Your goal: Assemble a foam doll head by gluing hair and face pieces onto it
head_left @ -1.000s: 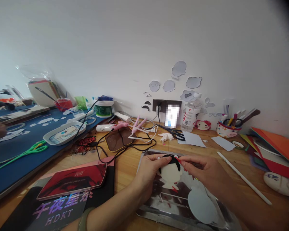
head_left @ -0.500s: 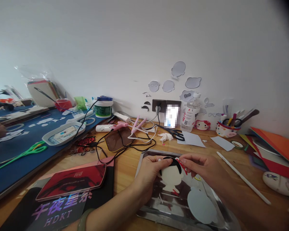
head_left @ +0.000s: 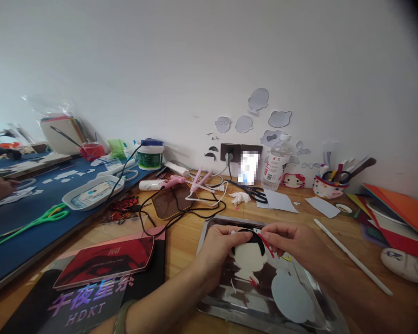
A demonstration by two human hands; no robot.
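My left hand [head_left: 221, 248] is closed on a cream head-shaped cutout [head_left: 250, 257], its thumb pressing the black hair piece along the top. A small red mark sits near the cutout's neck. At the cutout's upper right edge, my right hand [head_left: 290, 239] pinches a thin red strip [head_left: 267, 247]. Whether the strip touches the cutout I cannot tell. Both hands are above a shiny metal tray [head_left: 202, 232]. In the tray, to the right, lies a pale blue-grey oval piece [head_left: 292, 297]. A small yellow piece [head_left: 286, 256] shows under my right hand.
Pink glue guns [head_left: 174, 181] with tangled cords lie behind the tray. Black scissors [head_left: 259, 194], a clear bottle [head_left: 276, 162] and a pen cup [head_left: 329, 185] stand farther back. A white stick [head_left: 351, 256] lies right. Another person's hand [head_left: 0, 189] is far left, near green scissors [head_left: 35, 222].
The cutout and red strip have shifted slightly down and right, and the strip's lower end hangs a little farther out. At far left, the other person's hand has moved slightly right.
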